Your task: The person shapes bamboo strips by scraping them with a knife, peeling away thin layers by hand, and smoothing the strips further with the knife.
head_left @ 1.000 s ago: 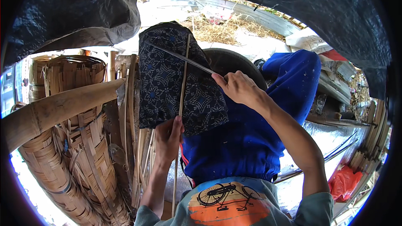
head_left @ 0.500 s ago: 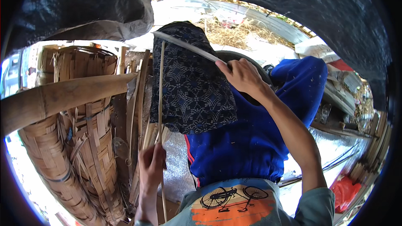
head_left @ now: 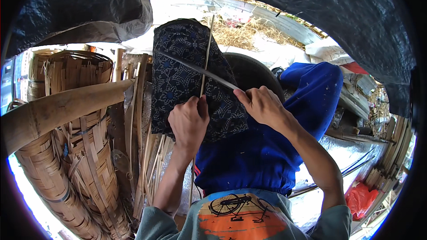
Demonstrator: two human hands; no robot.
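My left hand (head_left: 188, 122) is closed around a thin bamboo strip (head_left: 207, 53), which points away from me over a dark patterned cloth (head_left: 178, 89). The cloth drapes over my leg in blue trousers (head_left: 249, 164). In my right hand (head_left: 266, 106) is a long narrow knife (head_left: 195, 67); its handle is hidden in my fist. The blade slants to the far left and crosses the strip above the cloth. The strip's near end runs back below my left hand toward my body.
Woven bamboo baskets (head_left: 49, 169) stand at the left, behind a thick bamboo pole (head_left: 71, 104). Split bamboo pieces (head_left: 153, 160) lean beside my left arm. Dark sheeting (head_left: 338, 13) hangs overhead. A red plastic bag (head_left: 360, 200) lies at the lower right, near stacked bamboo (head_left: 391, 155).
My left hand has moved forward and right, carrying the strip with it over the cloth. The knife blade has come slightly nearer and now crosses the strip midway.
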